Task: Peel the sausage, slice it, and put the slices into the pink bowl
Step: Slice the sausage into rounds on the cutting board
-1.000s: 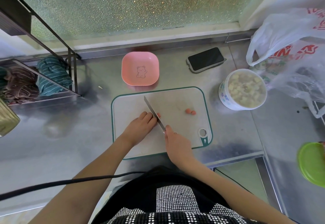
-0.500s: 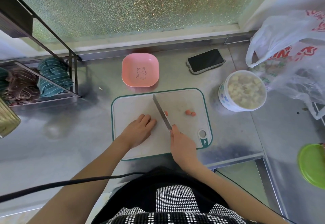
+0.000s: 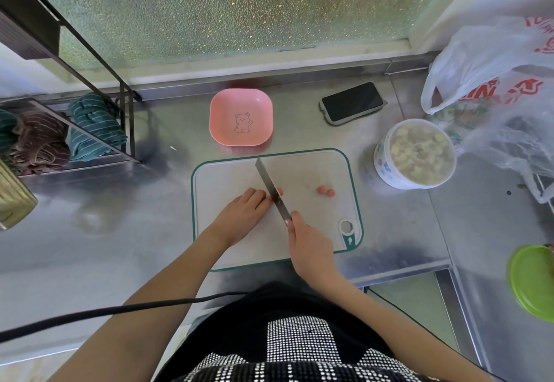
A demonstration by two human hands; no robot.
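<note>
A white cutting board [image 3: 314, 232] with a green rim lies on the steel counter. My left hand [image 3: 242, 214] rests on it, fingers curled over the sausage, which is almost wholly hidden. A small orange end of the sausage [image 3: 279, 191] shows just right of the knife blade [image 3: 269, 185]. My right hand [image 3: 308, 244] grips the knife handle, with the blade angled up and left against my left fingertips. Two cut slices [image 3: 326, 190] lie on the board's right half. The pink bowl [image 3: 240, 120] with a bear drawing sits behind the board and holds nothing.
A phone [image 3: 352, 102] lies behind the board on the right. A white tub [image 3: 415, 153] of pale cubes stands right of the board, plastic bags [image 3: 494, 82] beyond it. A green lid [image 3: 532, 282] is at the right edge. A rack with cloths [image 3: 60, 133] stands left.
The knife first shifted right and away from my left hand, then came back against my fingertips. A small sausage piece now shows right of the blade. My left hand stayed put.
</note>
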